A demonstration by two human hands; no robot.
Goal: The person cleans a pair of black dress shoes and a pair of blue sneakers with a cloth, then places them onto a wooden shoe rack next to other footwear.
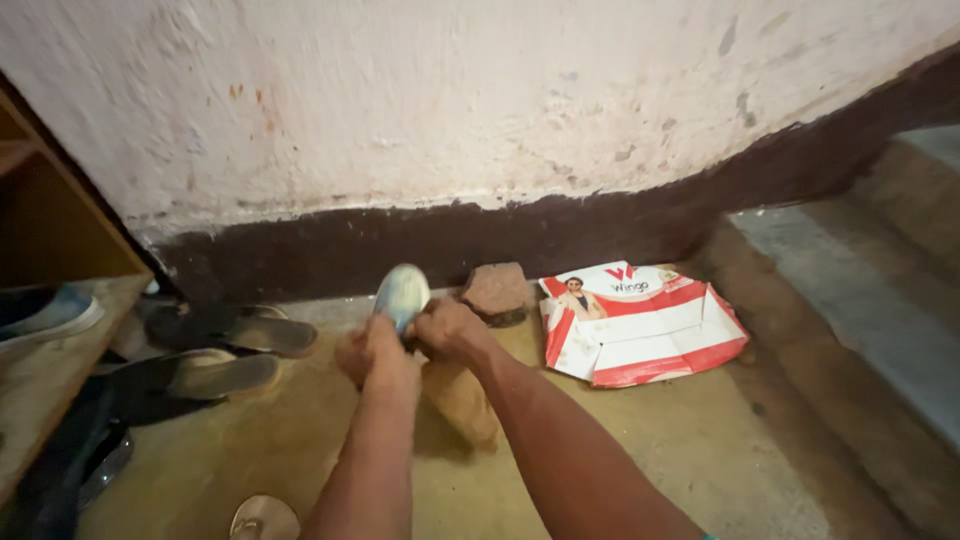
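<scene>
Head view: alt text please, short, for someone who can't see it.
Two bare hands, left hand and right hand, together grip a pale shoe over a dusty floor. A flattened red and white carton lies to the right by the wall, dark sandals to the left.

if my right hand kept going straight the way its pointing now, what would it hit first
Probably the pale shoe that the right hand already touches, held between it and the left hand. Past that lie the dark sandals on the floor, though depth is unclear.
</scene>
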